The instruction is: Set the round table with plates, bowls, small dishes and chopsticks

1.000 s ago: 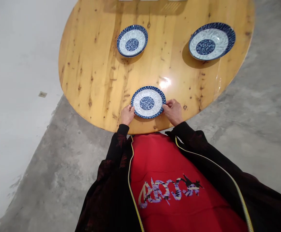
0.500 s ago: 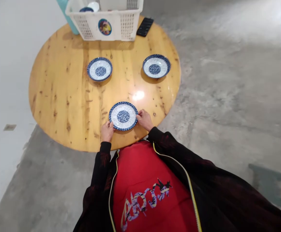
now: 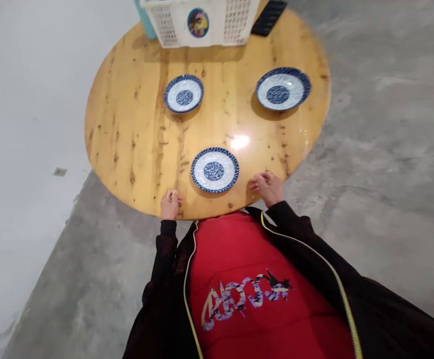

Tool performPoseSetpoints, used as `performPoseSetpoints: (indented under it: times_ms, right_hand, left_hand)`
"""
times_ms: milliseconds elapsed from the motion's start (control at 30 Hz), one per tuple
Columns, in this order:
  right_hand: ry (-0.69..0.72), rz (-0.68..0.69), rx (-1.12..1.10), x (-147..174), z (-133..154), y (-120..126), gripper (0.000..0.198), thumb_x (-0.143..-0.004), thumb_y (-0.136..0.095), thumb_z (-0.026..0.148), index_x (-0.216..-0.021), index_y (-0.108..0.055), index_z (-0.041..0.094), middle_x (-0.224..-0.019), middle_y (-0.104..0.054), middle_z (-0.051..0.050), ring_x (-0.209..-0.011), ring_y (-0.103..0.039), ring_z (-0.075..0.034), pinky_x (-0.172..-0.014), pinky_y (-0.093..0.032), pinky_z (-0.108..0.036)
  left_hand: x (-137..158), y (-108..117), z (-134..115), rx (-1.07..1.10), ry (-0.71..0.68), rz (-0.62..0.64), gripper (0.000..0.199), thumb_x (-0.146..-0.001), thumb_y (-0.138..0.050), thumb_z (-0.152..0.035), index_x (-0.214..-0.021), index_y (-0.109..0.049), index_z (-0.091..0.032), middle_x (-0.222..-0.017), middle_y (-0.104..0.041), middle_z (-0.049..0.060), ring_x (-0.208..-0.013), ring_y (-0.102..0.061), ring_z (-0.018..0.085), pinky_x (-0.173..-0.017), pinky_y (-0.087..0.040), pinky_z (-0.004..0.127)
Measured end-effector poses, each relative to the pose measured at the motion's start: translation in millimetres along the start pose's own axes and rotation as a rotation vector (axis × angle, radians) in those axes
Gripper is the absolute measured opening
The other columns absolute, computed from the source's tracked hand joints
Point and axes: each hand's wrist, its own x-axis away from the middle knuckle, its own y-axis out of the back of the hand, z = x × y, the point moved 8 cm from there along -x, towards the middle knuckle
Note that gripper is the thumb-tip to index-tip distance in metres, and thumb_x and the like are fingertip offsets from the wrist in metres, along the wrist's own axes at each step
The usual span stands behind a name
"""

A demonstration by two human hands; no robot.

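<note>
Blue-patterned, the near plate [image 3: 215, 170] sits flat at the round wooden table's [image 3: 127, 144] front edge — both hands off it. The left hand [image 3: 171, 205] is loosely curled and the right hand [image 3: 266, 186] half-open, each empty beside it. Two matching plates [image 3: 184, 93] [image 3: 283, 88] lie farther back, before a white basket [image 3: 202, 20] bearing a round, unreadable sticker [image 3: 198, 22].

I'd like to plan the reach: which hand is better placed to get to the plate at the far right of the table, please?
Probably the right hand: it rests on the table's near edge, on the same side as the far right plate. The left hand lies across the near plate.
</note>
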Motion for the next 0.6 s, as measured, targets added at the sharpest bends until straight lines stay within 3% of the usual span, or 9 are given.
performPoseSetpoints:
  times_ms: [200,433,600]
  right_hand:
    - [-0.065,-0.079,-0.102,20,-10,15,0.019,-0.08,-0.071,0.031,-0.077,-0.055,0.022,-0.068,-0.071,0.0,-0.048,-0.062,-0.012,-0.042,-0.047,-0.018]
    - [0.023,-0.126,-0.11,29,17,-3,0.01,-0.083,-0.066,0.023,-0.078,-0.058,0.019,-0.072,-0.072,-0.002,-0.048,-0.063,-0.01,-0.045,-0.049,-0.017]
    - [0.02,-0.169,-0.085,45,9,-9,0.012,-0.082,-0.066,0.026,-0.079,-0.057,0.019,-0.072,-0.072,-0.001,-0.05,-0.064,-0.01,-0.045,-0.049,-0.017]
  left_hand:
    - [15,39,34,0.171,0.12,-0.108,0.019,-0.086,-0.056,-0.035,-0.075,-0.059,-0.02,-0.065,-0.068,0.001,-0.053,-0.063,0.014,-0.054,-0.051,0.024]
    - [20,40,40,0.173,0.099,-0.058,0.022,-0.09,-0.052,-0.032,-0.071,-0.058,-0.021,-0.067,-0.069,0.002,-0.054,-0.063,0.013,-0.056,-0.049,0.024]
    - [19,40,43,0.154,0.087,0.01,0.02,-0.089,-0.053,-0.029,-0.071,-0.057,-0.021,-0.065,-0.068,0.0,-0.056,-0.063,0.013,-0.058,-0.049,0.023]
